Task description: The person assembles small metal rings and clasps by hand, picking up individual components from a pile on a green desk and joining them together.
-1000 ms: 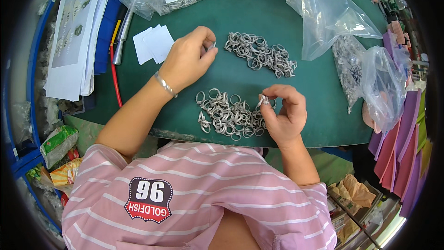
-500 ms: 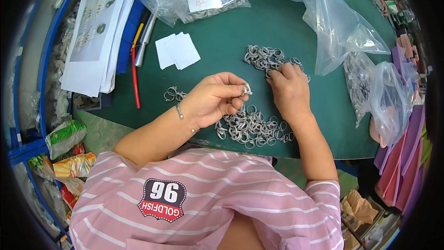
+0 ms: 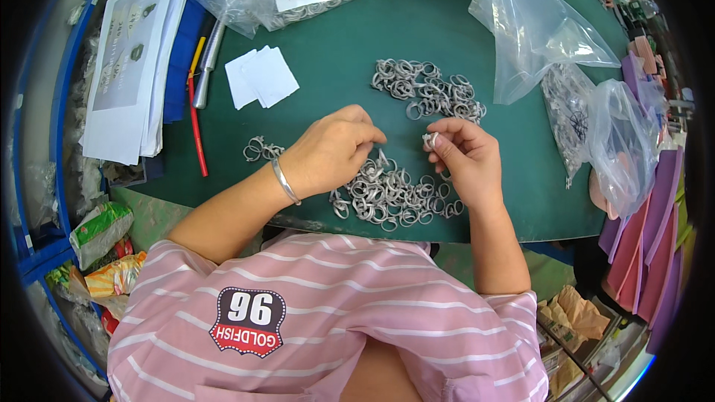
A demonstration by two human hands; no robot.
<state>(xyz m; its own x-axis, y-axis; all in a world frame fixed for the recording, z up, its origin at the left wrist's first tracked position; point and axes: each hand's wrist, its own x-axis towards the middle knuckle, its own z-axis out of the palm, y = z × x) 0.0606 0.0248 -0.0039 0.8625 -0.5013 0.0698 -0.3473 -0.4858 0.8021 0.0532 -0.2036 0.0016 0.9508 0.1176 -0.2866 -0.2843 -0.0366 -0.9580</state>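
Note:
Between the thumb and fingers of my right hand (image 3: 473, 164) is a grey metal ring (image 3: 430, 141), held up over the table. My left hand (image 3: 335, 149) hovers at the upper left edge of the near pile of grey rings (image 3: 395, 193). Its index finger points right, apart from the thumb, and I see nothing held in it. Beyond my right hand lies a second pile of rings (image 3: 432, 89). A small cluster of rings (image 3: 261, 149) sits left of my left wrist.
Blank white paper slips (image 3: 262, 78) lie on the green table (image 3: 335, 52). A labelled plastic bag of rings (image 3: 305, 0) is at the back, and an empty-looking clear bag (image 3: 529, 37) at the right. A red-and-yellow pen (image 3: 197, 112) and stacked papers (image 3: 126, 67) are on the left.
My right hand has come back from the far pile toward me and now pinches a ring. My left hand has turned palm down, and the ring it held is no longer seen in it.

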